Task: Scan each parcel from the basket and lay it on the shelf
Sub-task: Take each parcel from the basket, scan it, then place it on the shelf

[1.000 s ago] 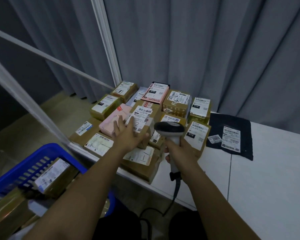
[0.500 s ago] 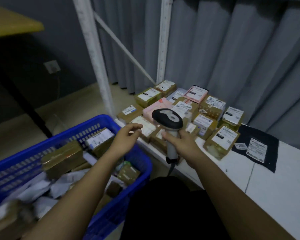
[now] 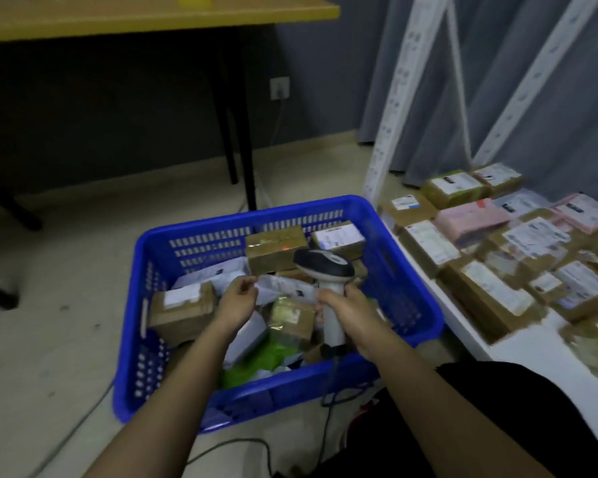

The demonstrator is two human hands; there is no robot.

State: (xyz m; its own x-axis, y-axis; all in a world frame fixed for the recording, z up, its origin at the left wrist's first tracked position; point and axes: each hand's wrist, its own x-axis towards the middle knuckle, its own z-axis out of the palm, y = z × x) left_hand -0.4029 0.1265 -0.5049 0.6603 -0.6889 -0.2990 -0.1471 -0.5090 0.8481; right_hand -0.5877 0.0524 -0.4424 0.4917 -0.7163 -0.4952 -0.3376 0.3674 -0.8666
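A blue plastic basket (image 3: 201, 236) stands on the floor, filled with several brown boxes and white and green mailer bags. My left hand (image 3: 237, 300) hovers over the basket's middle, fingers loosely curled above a white mailer (image 3: 280, 288), holding nothing that I can see. My right hand (image 3: 347, 313) grips the handle of a white barcode scanner (image 3: 323, 263) with a black head, held upright over the basket. To the right, the low white shelf (image 3: 463, 322) carries several labelled parcels (image 3: 491, 291) laid flat.
A yellow-topped table with black legs (image 3: 235, 108) stands behind the basket. White slotted shelf uprights (image 3: 394, 98) rise beside grey curtains. The scanner's black cable (image 3: 328, 401) trails on the floor near my knees. Bare floor lies left of the basket.
My view swung left from the shelf to the basket. My left hand left the parcels on the shelf and came over the basket; my right hand carried the scanner along.
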